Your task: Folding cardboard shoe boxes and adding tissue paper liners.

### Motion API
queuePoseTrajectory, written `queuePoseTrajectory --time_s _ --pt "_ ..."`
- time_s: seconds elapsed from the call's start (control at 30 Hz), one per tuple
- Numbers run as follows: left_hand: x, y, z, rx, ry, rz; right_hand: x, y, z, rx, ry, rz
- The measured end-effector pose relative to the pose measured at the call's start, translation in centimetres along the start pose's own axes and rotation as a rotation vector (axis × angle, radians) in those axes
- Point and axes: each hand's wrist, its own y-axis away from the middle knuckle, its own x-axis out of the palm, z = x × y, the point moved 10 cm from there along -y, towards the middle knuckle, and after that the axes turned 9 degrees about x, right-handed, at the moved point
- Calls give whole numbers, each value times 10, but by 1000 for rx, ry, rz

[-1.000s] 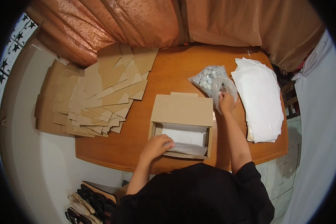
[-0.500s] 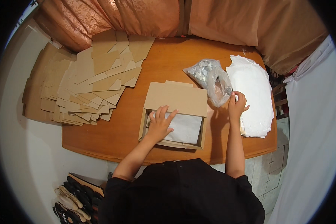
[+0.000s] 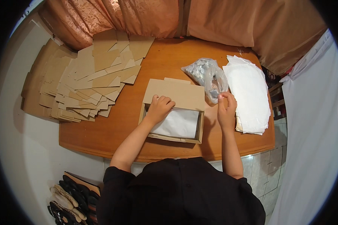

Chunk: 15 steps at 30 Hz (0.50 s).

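Note:
An open cardboard box [image 3: 201,129] stands in front of me on the table, its lid flap [image 3: 180,90] on the far side. White paper [image 3: 176,123] lies inside the box. My left hand [image 3: 160,109] has its fingers bent over the near edge of the lid flap. A clear plastic bag [image 3: 202,71] full of small silvery packets sits beyond the box to the right, its mouth toward me. By that mouth, my right hand [image 3: 227,107] pinches its thumb and fingers together; whatever they hold is hidden.
Flat cardboard pieces [image 3: 97,75] are heaped at the table's left. A stack of white paper sheets [image 3: 249,97] lies to the right of the bag. Shoes [image 3: 69,198] stand low at the left, and brown curtains [image 3: 221,22] hang behind the wooden table [image 3: 97,138].
My left hand's fingers have drawn together and bent over the lid flap. My right hand has shifted slightly left along the bag's mouth. The whole view has moved a little.

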Motion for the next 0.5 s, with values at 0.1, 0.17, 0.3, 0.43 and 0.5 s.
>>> queuePoseTrajectory --time_s 0.1,0.17,0.3,0.43,0.5 --pt "7 6 4 67 5 4 2 14 8 15 19 25" --pt "3 10 3 115 17 -22 1 18 8 -20 14 49" --pt "-9 6 1 68 55 -26 3 27 -8 75 -53 123" --pt "-11 -1 0 25 16 -11 3 34 -3 81 -71 152" --pt "-4 -3 -1 13 15 18 2 37 -2 73 -77 154"
